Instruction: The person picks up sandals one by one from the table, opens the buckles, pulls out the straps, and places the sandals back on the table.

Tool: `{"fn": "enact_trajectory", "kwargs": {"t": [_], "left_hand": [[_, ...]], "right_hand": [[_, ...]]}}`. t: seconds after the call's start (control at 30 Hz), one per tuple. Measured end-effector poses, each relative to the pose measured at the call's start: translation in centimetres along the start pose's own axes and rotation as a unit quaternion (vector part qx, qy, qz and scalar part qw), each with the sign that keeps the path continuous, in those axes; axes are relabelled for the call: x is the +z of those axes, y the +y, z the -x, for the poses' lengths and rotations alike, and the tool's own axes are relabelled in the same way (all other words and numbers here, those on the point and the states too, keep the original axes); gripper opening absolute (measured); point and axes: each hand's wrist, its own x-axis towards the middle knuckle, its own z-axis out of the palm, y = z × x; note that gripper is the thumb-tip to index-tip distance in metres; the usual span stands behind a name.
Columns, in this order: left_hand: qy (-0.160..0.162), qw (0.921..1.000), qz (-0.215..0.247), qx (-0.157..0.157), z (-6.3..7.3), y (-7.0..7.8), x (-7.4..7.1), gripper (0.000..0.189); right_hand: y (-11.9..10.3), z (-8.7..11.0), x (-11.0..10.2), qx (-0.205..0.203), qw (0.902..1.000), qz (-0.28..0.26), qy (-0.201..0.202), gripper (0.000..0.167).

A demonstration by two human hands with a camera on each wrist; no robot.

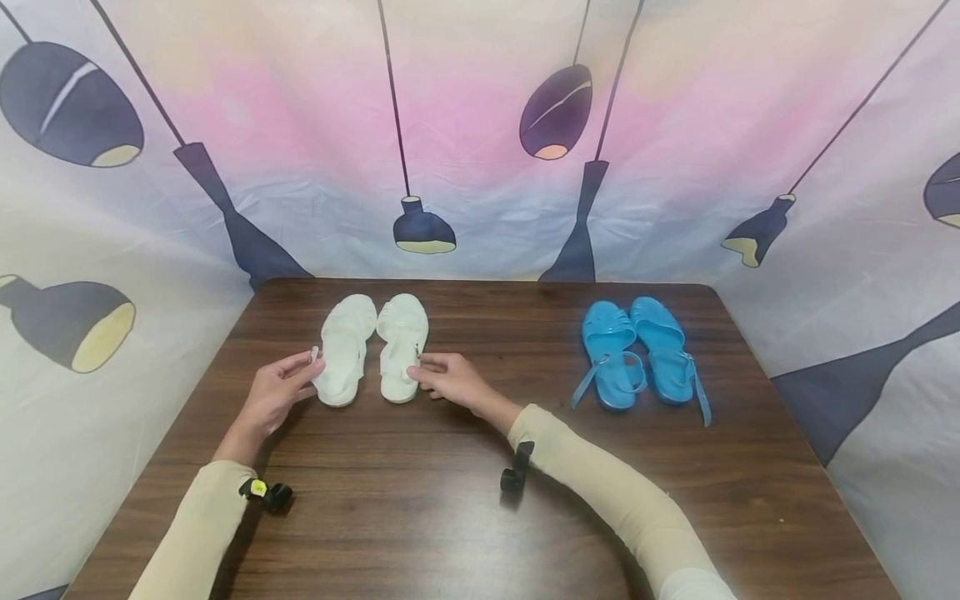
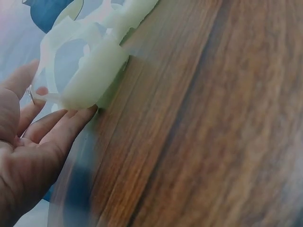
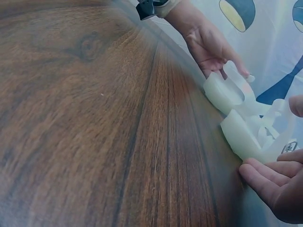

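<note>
1. Left white sandal (image 1: pixel 343 354), jelly-type, ankle strap. Lies sole down near the far left part of the table, toe pointing away from the person, heel nearer.
2. Right white sandal (image 1: pixel 402 321), its match. Just beside the first; the pair sits close at the toes, with a gap at the heels. Metal buckle (image 3: pixel 289 146) on its outer side.
3. Left hand (image 1: pixel 277 393). At the outer side of the left white sandal; thumb and forefinger pinch its strap near the fastening, remaining fingers extended against the heel.
4. Right hand (image 1: pixel 459 382). At the outer side of the right white sandal; thumb and forefinger pinch its strap by the buckle, other fingers at the heel. The precise contact is partly cut off in the right wrist view.
5. Blue sandals (image 1: pixel 613 382), one pair, glossy. Well apart from the white pair, at the far right of the table, toes away; loose strap ends trail outward on both sides.
6. Table (image 1: pixel 390 517), brown wood-grain top, rounded far corners.
7. Sleeves (image 1: pixel 615 500), cream, on both arms; black camera (image 1: pixel 513 481) at each wrist, the left one bearing a yellow label.
8. Backdrop cloth (image 1: pixel 480 108), pastel, printed with dark pendant lamps.
</note>
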Motion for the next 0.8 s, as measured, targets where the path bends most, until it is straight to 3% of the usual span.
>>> {"fn": "enact_trajectory", "kwargs": {"t": [0.13, 0.3, 0.8], "left_hand": [[-0.003, 0.9987, -0.050, -0.012, -0.17, 0.25, 0.03, 0.060], [0.002, 0.9925, -0.117, -0.034, -0.47, 0.40, 0.20, 0.070], [-0.019, 0.9867, -0.153, -0.053, -0.68, 0.30, 0.67, 0.080]], "right_hand": [[-0.02, 0.00, 0.00, 0.002, 1.0000, -0.002, -0.002, 0.068], [0.04, -0.08, 0.00, 0.002, 1.0000, -0.003, -0.002, 0.067], [0.33, -0.28, 0.02, 0.005, 0.9999, -0.013, -0.005, 0.068]]}}
